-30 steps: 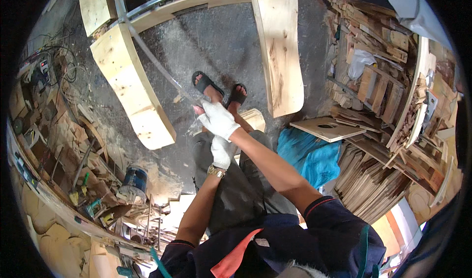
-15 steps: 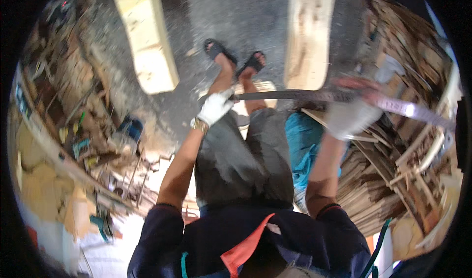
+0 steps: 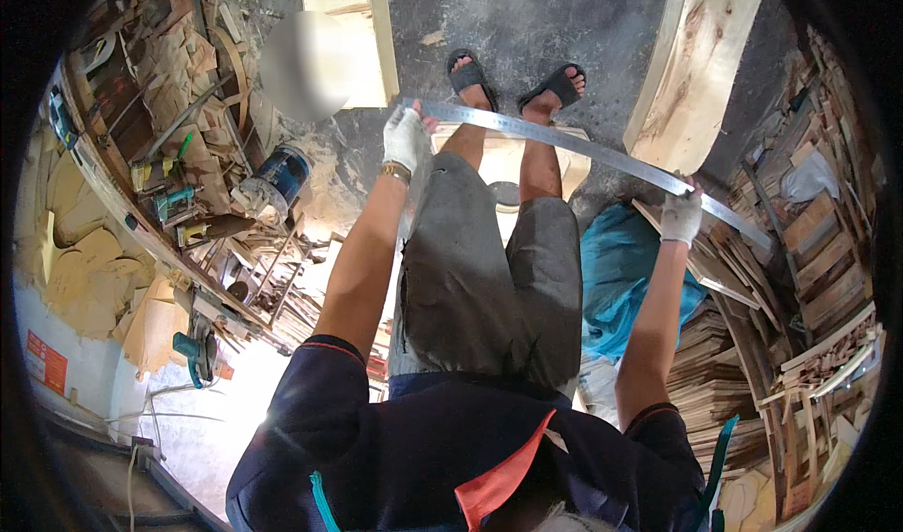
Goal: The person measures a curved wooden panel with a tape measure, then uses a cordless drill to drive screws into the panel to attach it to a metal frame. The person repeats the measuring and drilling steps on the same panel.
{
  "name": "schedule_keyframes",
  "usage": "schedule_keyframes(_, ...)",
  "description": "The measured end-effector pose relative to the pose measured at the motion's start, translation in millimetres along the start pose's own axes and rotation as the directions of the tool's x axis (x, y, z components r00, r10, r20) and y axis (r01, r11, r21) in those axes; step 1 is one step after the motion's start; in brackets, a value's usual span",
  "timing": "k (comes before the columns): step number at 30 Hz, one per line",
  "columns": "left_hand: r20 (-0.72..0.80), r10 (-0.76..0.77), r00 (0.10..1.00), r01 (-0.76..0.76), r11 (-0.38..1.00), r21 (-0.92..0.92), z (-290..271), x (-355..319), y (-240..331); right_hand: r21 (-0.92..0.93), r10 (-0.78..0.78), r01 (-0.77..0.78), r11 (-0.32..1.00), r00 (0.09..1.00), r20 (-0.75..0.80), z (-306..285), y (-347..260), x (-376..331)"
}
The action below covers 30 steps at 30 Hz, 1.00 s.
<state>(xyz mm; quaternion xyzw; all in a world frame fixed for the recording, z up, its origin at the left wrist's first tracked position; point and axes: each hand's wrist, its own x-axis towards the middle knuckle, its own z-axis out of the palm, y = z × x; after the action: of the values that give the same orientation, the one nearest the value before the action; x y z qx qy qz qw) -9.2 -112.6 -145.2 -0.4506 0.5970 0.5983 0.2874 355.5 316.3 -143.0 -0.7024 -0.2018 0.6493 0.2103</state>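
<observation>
Your gloved left hand (image 3: 406, 139) grips the long metal strip (image 3: 583, 148) at its left end; your gloved right hand (image 3: 681, 217) grips it farther right, above the blue sack (image 3: 621, 269).

Long strip (image 3: 583, 151): bare metal, smooth, dull grey sheen. Gloves on left hand (image 3: 406, 137) and right hand (image 3: 681, 216): white knitted cloth, matt. Planks (image 3: 696, 57): raw pale wood, rough-sawn. Floor (image 3: 546, 15): grey concrete, dusty, rough. Sheet (image 3: 621, 269): blue plastic, creased. Sandals (image 3: 513, 79): black, matt.
</observation>
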Motion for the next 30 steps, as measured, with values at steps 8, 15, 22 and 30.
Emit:
schedule_keyframes(8, -0.123, 0.062, 0.991, -0.06, 0.998, 0.019, -16.8, 42.4, 3.3, -0.104, -0.003, -0.004, 0.995, 0.998, -0.07, 38.4, 17.6, -5.2)
schedule_keyframes(15, -0.177, 0.138, 0.974, -0.135, 0.99, 0.028, -18.5, 33.7, 4.1, -0.226, 0.005, -0.049, 0.973, 0.981, -0.193, 52.0, 10.7, -14.6)
schedule_keyframes(22, -0.131, 0.086, 0.988, -0.038, 0.942, 0.332, -39.4, 43.3, 10.5, -0.41, -0.029, -0.05, 0.911, 0.983, -0.183, 49.1, 13.4, -16.7)
schedule_keyframes(30, -0.075, 0.119, 0.99, -0.112, 0.99, 0.081, -59.0, 73.6, 6.0, -0.125, -0.06, 0.045, 0.991, 0.991, -0.116, 52.7, 19.7, -19.0)
